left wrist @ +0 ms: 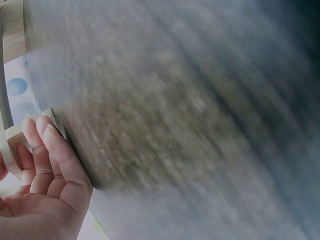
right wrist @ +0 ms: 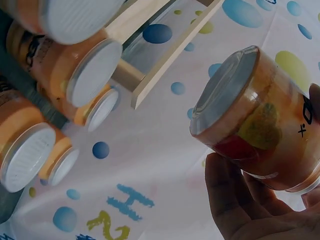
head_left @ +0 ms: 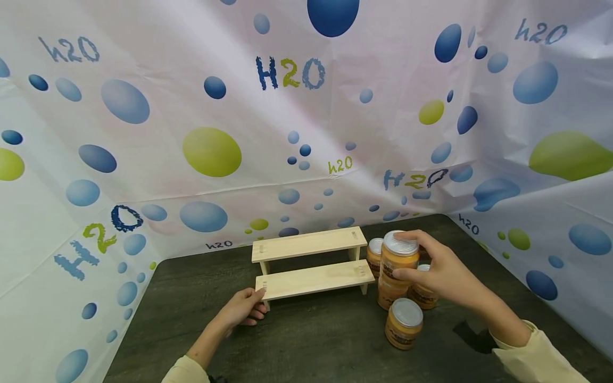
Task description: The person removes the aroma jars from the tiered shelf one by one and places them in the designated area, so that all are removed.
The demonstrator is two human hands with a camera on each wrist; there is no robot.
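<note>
My right hand (head_left: 417, 259) grips an orange jar with a silver lid (head_left: 399, 254), held up above a cluster of like jars (head_left: 404, 323) on the dark table. In the right wrist view the held jar (right wrist: 260, 120) lies tilted against my fingers (right wrist: 235, 200), and the other jars (right wrist: 75, 65) show lid-first at the left. A two-step pale wooden shelf (head_left: 308, 266) stands just left of the jars with nothing on it. My left hand (head_left: 254, 306) touches the left leg of its lower step; the straight fingers (left wrist: 47, 145) lie against the wood (left wrist: 14, 145).
The dark wooden table (head_left: 311, 340) is walled on three sides by a white sheet printed with blue and green bubbles (head_left: 210, 151). The sheet's right wall stands close behind the jars. The left wrist view of the table is blurred.
</note>
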